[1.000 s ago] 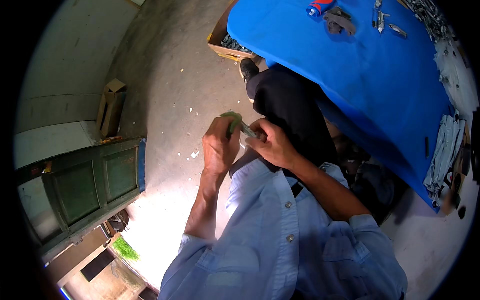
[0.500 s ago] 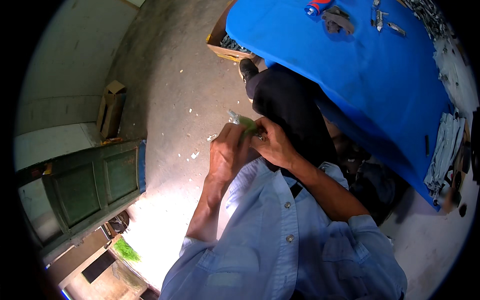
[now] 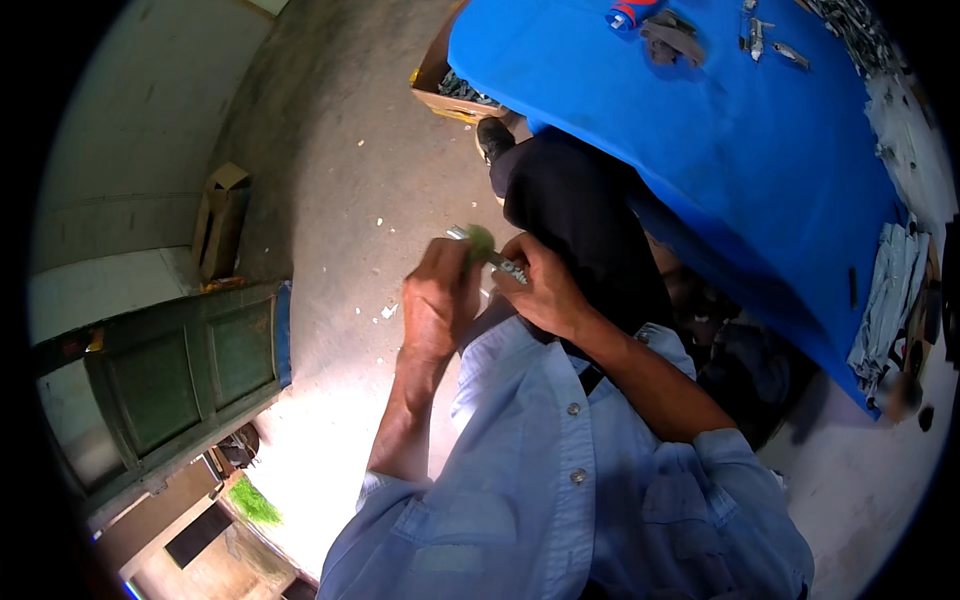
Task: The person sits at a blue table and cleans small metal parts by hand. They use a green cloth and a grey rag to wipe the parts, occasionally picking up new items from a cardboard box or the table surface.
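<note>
In front of my lap, my left hand [image 3: 436, 295] is closed round a soft green scrap [image 3: 481, 241], too blurred to tell whether it is cloth or a scouring pad. The scrap wraps a slim silver metal part [image 3: 512, 269], whose pale tip sticks out past my left fingers. My right hand [image 3: 548, 292] pinches the other, notched end of this part between thumb and fingers. Both hands are close together, with a small gap between them, and the metal part bridges it.
A blue-covered table [image 3: 620, 110] stands ahead to the right. On it lie a grey rag [image 3: 672, 42], a blue-and-red can [image 3: 632, 13], several silver metal pieces [image 3: 756, 40] and plastic bags [image 3: 888, 300]. A cardboard box [image 3: 455, 102] of dark parts sits beside it. A green door [image 3: 150, 380] is at left.
My left hand has moved slightly left and back toward me, drawing the green scrap along the metal part. More of the part's notched end now shows by my right fingers.
</note>
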### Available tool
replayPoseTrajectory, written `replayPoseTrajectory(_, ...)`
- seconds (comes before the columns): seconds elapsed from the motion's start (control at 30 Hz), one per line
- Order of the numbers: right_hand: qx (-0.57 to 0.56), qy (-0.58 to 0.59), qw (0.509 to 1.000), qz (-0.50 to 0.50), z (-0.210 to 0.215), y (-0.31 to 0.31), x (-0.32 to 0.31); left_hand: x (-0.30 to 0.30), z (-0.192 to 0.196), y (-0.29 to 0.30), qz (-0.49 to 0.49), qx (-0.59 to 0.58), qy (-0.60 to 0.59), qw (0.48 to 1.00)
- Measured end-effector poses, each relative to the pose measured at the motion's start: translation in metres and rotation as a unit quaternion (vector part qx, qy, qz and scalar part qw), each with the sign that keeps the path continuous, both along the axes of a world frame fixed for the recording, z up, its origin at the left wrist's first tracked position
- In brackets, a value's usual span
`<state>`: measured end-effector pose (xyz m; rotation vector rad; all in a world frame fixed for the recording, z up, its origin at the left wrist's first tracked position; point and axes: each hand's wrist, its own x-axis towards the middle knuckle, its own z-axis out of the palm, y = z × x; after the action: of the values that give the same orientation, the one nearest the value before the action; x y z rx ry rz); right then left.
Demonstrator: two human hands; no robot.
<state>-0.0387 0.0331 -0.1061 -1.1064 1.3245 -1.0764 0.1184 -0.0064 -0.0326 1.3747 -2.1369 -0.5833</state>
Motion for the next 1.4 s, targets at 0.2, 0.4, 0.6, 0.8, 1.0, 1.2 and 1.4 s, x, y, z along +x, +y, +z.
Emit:
replayPoseTrajectory(0.2,-0.049,0.061,0.996,0.04,0.007,0.003,-0.004,0.035,-0.034,-0.019,0.089,0.051,0.02,0.995)
replayPoseTrajectory(0.4,-0.046,0.015,0.999,0.024,0.009,0.002,-0.001,0.054,-0.007,-0.031,0.154,0.09,0.043,0.983)
replayPoseTrajectory(0.6,-0.048,0.041,0.998,0.008,0.011,0.001,0.001,0.031,-0.014,-0.009,0.093,0.065,0.048,0.992)
replayPoseTrajectory(0.8,-0.013,-0.044,0.998,0.032,0.014,0.0,-0.008,0.062,-0.031,-0.024,0.155,0.095,0.032,0.983)
replayPoseTrajectory(1.0,0.17,-0.241,0.955,0.041,0.036,-0.009,-0.015,0.042,0.009,-0.024,0.174,0.089,0.109,0.975)
replayPoseTrajectory(1.2,0.159,-0.262,0.952,0.018,0.034,-0.005,-0.013,0.004,0.005,-0.011,0.129,0.12,0.209,0.962)
replayPoseTrajectory(1.4,0.118,-0.265,0.957,0.007,0.031,-0.005,-0.012,-0.019,0.0,0.004,0.062,0.119,0.186,0.973)
